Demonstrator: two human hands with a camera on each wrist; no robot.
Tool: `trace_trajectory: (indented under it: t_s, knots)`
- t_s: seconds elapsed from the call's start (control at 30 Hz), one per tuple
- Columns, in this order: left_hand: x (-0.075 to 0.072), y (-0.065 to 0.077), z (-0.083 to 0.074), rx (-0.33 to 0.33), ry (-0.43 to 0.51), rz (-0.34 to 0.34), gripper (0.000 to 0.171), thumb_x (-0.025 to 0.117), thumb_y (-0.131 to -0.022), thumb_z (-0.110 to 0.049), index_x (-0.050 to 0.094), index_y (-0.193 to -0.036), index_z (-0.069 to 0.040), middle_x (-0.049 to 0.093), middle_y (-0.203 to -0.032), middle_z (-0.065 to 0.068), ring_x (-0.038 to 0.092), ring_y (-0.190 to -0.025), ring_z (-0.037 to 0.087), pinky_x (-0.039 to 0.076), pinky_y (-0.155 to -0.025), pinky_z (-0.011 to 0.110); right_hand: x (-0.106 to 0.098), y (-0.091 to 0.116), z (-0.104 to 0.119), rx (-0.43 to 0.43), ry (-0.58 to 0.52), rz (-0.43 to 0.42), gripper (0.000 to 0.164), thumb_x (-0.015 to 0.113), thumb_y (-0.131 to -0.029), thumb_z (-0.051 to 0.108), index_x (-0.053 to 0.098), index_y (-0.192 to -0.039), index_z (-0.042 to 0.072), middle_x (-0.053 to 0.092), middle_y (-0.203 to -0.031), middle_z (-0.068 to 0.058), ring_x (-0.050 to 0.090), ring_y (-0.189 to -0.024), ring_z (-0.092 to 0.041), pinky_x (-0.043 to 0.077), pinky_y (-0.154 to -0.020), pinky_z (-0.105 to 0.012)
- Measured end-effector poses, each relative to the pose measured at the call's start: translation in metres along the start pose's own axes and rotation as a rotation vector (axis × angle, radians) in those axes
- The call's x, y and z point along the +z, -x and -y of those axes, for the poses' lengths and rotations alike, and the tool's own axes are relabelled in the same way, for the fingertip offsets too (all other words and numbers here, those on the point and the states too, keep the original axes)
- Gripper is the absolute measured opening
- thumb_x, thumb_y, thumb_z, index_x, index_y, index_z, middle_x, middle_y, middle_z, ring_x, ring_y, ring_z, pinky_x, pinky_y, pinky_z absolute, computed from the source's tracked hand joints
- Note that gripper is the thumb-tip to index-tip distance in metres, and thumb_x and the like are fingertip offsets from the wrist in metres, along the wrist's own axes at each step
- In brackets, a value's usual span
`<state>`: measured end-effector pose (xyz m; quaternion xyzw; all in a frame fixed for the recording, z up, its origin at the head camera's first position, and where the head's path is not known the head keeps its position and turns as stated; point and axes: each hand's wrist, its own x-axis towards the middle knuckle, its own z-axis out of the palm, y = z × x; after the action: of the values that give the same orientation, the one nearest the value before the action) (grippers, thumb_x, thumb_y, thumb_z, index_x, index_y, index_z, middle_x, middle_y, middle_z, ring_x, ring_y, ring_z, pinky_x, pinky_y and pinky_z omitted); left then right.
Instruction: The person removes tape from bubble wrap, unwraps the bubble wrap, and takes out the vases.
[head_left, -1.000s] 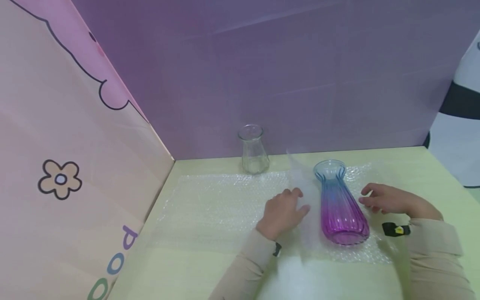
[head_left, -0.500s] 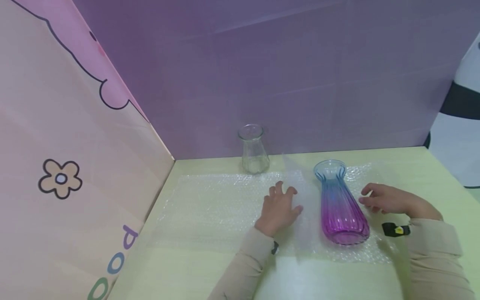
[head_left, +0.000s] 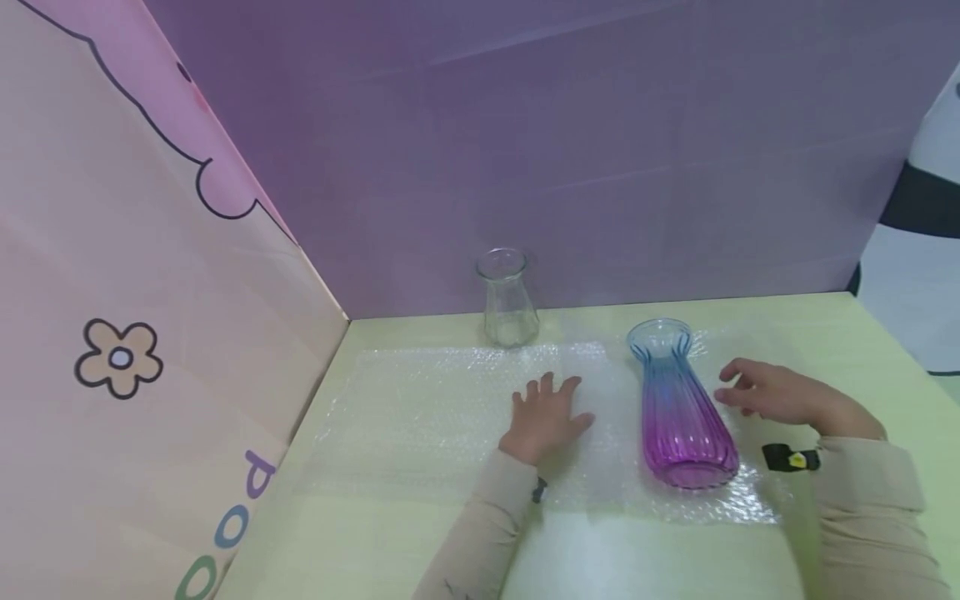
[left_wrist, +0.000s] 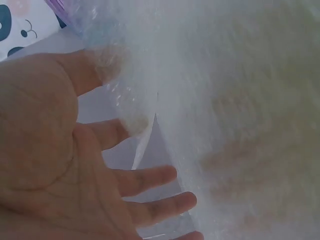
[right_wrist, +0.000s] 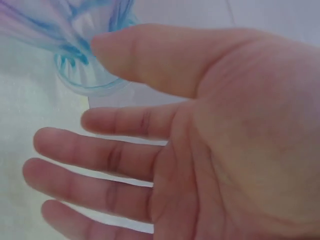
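A ribbed glass vase, blue at the mouth and purple at the base, rests on clear bubble wrap; it appears to lie on its side, mouth toward the back. My left hand is on or just above the wrap, left of the vase, with fingers spread. In the left wrist view, film covers some fingertips of that hand. Close to the vase's right side hovers my right hand, fingers loosely bent and holding nothing. Its palm faces the right wrist camera, near the vase's blue rim.
Behind the wrap, a small clear glass vase stands upright near the back edge of the pale table. A purple panel rises at the back, and a printed panel bounds the left side.
My left hand has moved left and slightly toward me, its fingers spreading. The raised film edge beside the vase has come down flat. The right hand has barely moved, and the vases have stayed put.
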<state>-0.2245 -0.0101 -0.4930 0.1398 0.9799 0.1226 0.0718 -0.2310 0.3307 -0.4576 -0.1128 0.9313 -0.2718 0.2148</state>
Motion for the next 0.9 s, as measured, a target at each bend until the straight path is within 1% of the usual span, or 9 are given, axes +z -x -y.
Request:
trace_trajectory:
  t_s: [0.17,0.3,0.43,0.53,0.6,0.67,0.8,0.9]
  knots:
    - [0.002,-0.001,0.006,0.001,0.026,0.034,0.066,0.058,-0.097,-0.057,0.041,-0.156,-0.031,0.034,-0.164,0.016,0.039,-0.146,0.039,0.037,-0.116,0.064,-0.001,0.002,0.008,-0.009,0.019,-0.051,0.053,0.053,-0.106,0.035,0.046,-0.132,-0.011,0.067,-0.112,-0.027,0.068,-0.092,-0.028,0.060,-0.076,-0.050]
    - [0.005,-0.002,0.009,0.012,0.032,0.041,0.069,0.061,-0.096,-0.056,0.040,-0.157,-0.030,0.025,-0.168,0.016,0.034,-0.150,0.040,0.036,-0.117,0.064,-0.001,0.002,0.014,-0.005,0.016,-0.076,0.059,0.050,-0.107,0.041,0.044,-0.136,-0.010,0.066,-0.114,-0.027,0.068,-0.093,-0.029,0.060,-0.075,-0.049]
    - [0.008,-0.002,0.011,0.029,0.019,0.042,0.072,0.063,-0.095,-0.056,0.040,-0.157,-0.029,0.013,-0.173,0.011,0.026,-0.154,0.041,0.034,-0.119,0.065,0.000,0.001,0.020,0.011,0.004,-0.088,0.068,0.047,-0.106,0.049,0.042,-0.139,-0.010,0.065,-0.118,-0.030,0.069,-0.095,-0.030,0.060,-0.075,-0.049]
    - [0.008,0.000,0.011,0.047,0.007,0.052,0.073,0.062,-0.096,-0.056,0.038,-0.158,-0.027,0.006,-0.174,0.006,0.020,-0.157,0.040,0.031,-0.121,0.065,0.002,0.002,0.025,0.001,-0.013,-0.094,0.068,0.047,-0.107,0.050,0.042,-0.139,-0.010,0.063,-0.120,-0.033,0.069,-0.094,-0.029,0.061,-0.075,-0.048]
    - [0.008,0.001,0.010,0.061,-0.002,0.057,0.073,0.062,-0.097,-0.055,0.038,-0.159,-0.025,0.005,-0.175,0.003,0.018,-0.158,0.039,0.030,-0.122,0.065,0.003,0.001,0.029,-0.008,-0.026,-0.092,0.068,0.046,-0.107,0.049,0.041,-0.138,-0.011,0.062,-0.120,-0.033,0.069,-0.093,-0.028,0.061,-0.075,-0.046]
    - [0.008,0.001,0.010,0.068,-0.003,0.066,0.073,0.061,-0.097,-0.054,0.038,-0.159,-0.024,0.008,-0.175,0.000,0.017,-0.159,0.037,0.028,-0.123,0.064,0.006,0.001,0.032,-0.016,-0.039,-0.078,0.069,0.045,-0.107,0.049,0.041,-0.138,-0.012,0.061,-0.122,-0.035,0.069,-0.093,-0.027,0.062,-0.074,-0.044]
    - [0.008,0.002,0.009,0.066,0.006,0.085,0.071,0.059,-0.098,-0.054,0.037,-0.159,-0.024,0.015,-0.173,-0.005,0.018,-0.159,0.035,0.024,-0.126,0.061,0.010,-0.002,0.039,-0.015,-0.045,-0.043,0.076,0.046,-0.106,0.054,0.036,-0.142,-0.013,0.056,-0.130,-0.039,0.069,-0.093,-0.027,0.062,-0.074,-0.042]
    - [0.008,0.004,0.010,0.070,0.003,0.095,0.075,0.060,-0.097,-0.057,0.035,-0.160,-0.024,0.018,-0.173,-0.005,0.019,-0.159,0.035,0.021,-0.127,0.060,0.012,-0.003,0.042,-0.021,-0.041,-0.027,0.082,0.046,-0.105,0.055,0.030,-0.144,-0.015,0.051,-0.135,-0.043,0.070,-0.094,-0.028,0.063,-0.074,-0.042]
